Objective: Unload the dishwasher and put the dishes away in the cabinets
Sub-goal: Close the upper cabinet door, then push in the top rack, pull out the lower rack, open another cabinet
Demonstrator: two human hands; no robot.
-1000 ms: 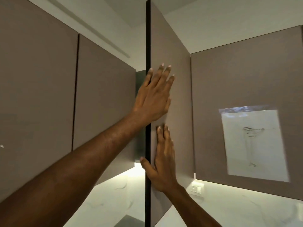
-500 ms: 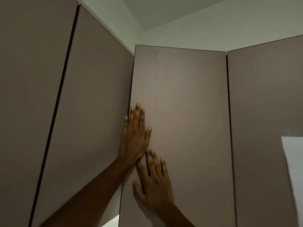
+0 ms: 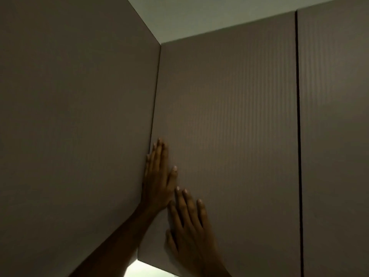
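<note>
Pressing flat, fingers straight: left hand [image 3: 157, 180] by hinge-side corner edge | right hand [image 3: 189, 222] just beside, lower | matte taupe flat-panel cabinet door [image 3: 229, 126] looks flush, dishes unseen | advice: push evenly near free edge until seated

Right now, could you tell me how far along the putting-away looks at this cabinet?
Done, apparently: the grey-brown upper cabinet door sits shut, nearly flush with its neighbour. In hand: the left hand and right hand press flat against it near its left edge, holding no dish. Left: unknown; neither the dishwasher nor any dishes are in view.
</note>
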